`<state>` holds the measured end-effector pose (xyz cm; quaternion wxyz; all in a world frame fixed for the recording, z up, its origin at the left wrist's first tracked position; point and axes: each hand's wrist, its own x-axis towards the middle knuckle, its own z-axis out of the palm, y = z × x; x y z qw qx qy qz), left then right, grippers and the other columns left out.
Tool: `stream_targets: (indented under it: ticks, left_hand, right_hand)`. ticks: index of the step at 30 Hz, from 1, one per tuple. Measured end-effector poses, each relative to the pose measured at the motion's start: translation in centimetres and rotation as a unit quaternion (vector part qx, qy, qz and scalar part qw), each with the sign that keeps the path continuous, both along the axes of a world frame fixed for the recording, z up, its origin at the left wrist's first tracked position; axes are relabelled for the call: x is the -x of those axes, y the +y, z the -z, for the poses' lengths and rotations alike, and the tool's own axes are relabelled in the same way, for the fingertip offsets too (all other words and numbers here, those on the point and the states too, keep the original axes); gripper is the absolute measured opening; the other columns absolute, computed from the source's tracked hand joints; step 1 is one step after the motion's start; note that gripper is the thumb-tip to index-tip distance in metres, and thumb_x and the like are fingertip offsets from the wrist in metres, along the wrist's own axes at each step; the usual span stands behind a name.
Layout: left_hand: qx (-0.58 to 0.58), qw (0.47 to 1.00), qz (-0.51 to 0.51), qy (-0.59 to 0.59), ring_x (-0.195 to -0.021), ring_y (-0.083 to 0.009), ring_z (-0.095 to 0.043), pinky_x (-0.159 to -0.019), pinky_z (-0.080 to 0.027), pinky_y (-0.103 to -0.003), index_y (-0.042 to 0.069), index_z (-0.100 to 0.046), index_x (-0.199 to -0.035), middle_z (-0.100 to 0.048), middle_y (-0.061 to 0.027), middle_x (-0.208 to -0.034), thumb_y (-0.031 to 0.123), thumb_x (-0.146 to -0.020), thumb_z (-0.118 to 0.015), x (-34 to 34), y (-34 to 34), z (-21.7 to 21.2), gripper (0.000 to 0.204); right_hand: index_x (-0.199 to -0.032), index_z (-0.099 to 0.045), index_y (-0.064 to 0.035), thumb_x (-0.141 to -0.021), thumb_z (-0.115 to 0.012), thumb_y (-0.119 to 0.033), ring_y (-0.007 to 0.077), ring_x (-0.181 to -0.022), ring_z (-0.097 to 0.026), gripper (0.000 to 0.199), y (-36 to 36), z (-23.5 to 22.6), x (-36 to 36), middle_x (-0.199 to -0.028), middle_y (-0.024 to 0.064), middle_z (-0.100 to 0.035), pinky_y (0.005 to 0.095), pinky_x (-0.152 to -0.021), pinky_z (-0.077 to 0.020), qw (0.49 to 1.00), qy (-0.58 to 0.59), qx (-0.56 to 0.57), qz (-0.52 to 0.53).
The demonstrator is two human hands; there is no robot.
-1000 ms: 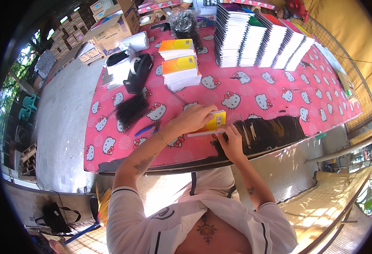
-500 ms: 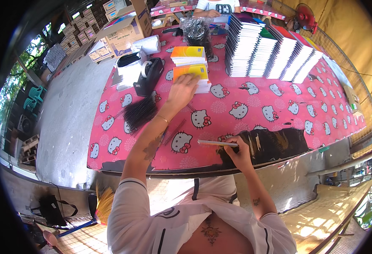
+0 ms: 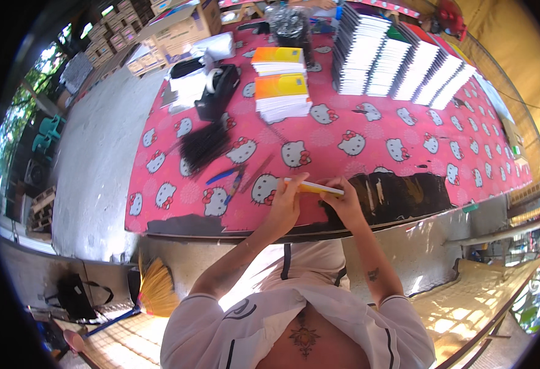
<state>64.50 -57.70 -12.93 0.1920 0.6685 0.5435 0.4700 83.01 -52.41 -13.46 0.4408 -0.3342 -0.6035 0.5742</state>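
Both hands hold a thin yellow-and-white booklet [image 3: 315,187] just above the near edge of the table, its edge turned toward me. My left hand [image 3: 286,200] is closed on its left end, and my right hand [image 3: 343,202] pinches the right end. Left of my left hand lies a blue-handled pair of pliers [image 3: 233,187]. Beyond it sits a pile of black spiral binding coils [image 3: 204,147]; a single loose coil [image 3: 257,173] rests nearer me. Further off stand two stacks of booklets with orange-yellow covers, the nearer stack [image 3: 283,104] and the farther stack [image 3: 278,60].
The table has a pink cartoon-cat cover [image 3: 368,126], torn to black near my right hand. A black tape dispenser [image 3: 218,95] stands at the left. Tall stacks of spiral-bound notebooks [image 3: 363,58] are at the back right. A cardboard box [image 3: 187,38] is at the far left.
My left hand has left the near orange-yellow stack and come back to grip the booklet beside my right hand. The pliers, hidden behind my arm before, now show. The view has tilted slightly.
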Motion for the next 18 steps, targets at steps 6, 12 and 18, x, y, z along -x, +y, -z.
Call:
stream_targets:
  ticks: [6,12,18]
  left_hand:
    - [-0.107,0.984,-0.096,0.109,-0.097,-0.0382,-0.060,-0.084,-0.051,-0.043,0.004,-0.058,-0.128,-0.061,-0.0195,-0.107,0.001,-0.091,-0.060,4.0,2.8,-2.6,0.037]
    - [-0.031,0.972,-0.138,0.187,-0.079,-0.0278,-0.065,-0.071,-0.053,-0.039,0.003,-0.065,-0.118,-0.064,-0.0141,-0.096,0.006,-0.092,-0.064,8.2,4.7,-0.7,0.026]
    - [0.000,0.998,-0.028,-0.047,-0.067,-0.0158,-0.060,-0.062,-0.048,-0.029,0.003,-0.070,-0.113,-0.065,-0.0110,-0.088,0.006,-0.092,-0.066,6.2,1.0,-5.2,0.021]
  right_hand:
    - [-0.119,-0.063,0.0056,-0.096,-0.064,-0.005,0.0156,-0.098,-0.066,0.026,0.9,-1.0,-1.6,-0.110,0.0100,-0.068,0.0281,-0.087,-0.0547,0.999,0.005,0.023,-0.039]
    - [-0.122,-0.063,0.0060,-0.098,-0.063,-0.008,0.0140,-0.104,-0.063,0.028,0.4,-1.2,-0.5,-0.116,0.0093,-0.067,0.0287,-0.092,-0.0513,0.996,-0.059,-0.072,0.006]
    - [-0.121,-0.064,0.0056,-0.099,-0.062,-0.010,0.0132,-0.105,-0.062,0.027,0.8,0.2,-0.9,-0.116,0.0087,-0.067,0.0283,-0.093,-0.0499,0.998,-0.042,-0.048,-0.002]
